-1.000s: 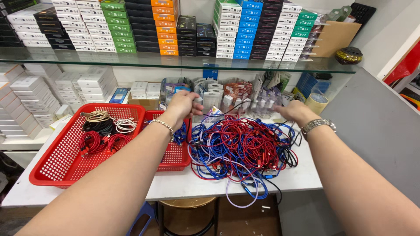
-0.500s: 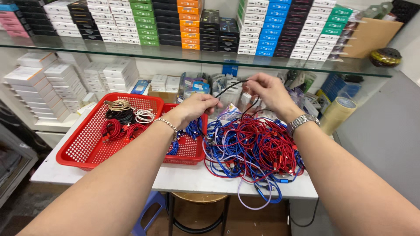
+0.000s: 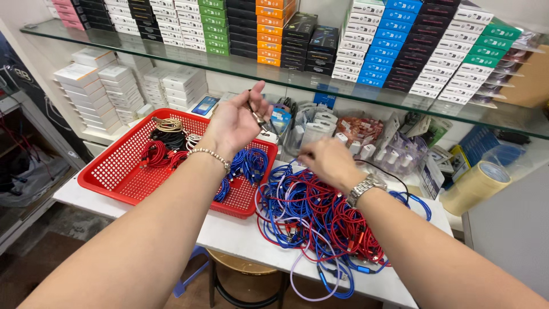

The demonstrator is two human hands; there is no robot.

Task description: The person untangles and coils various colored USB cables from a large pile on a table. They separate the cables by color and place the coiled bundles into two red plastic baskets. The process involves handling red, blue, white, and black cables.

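1. Head cam, shop counter: my left hand [image 3: 237, 120] is raised over the red basket [image 3: 114, 171], fingers loosely curled, pinching one end of a thin dark cable [image 3: 255, 114].
2. Cable seems to run from there toward 4 o'clock, long axis slanting down to my right hand [image 3: 326, 160].
3. R hand sits palm-down, fingers bent, at the top edge of the red-and-blue cable pile [image 3: 320, 223]; can't tell exactly what it grips.
4. Pile lies at 6 o'clock from R hand, which is nearer than L.

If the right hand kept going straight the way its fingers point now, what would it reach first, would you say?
The right hand points left, low over the cable pile; it would probably first meet the red basket rim, though depth is unclear.
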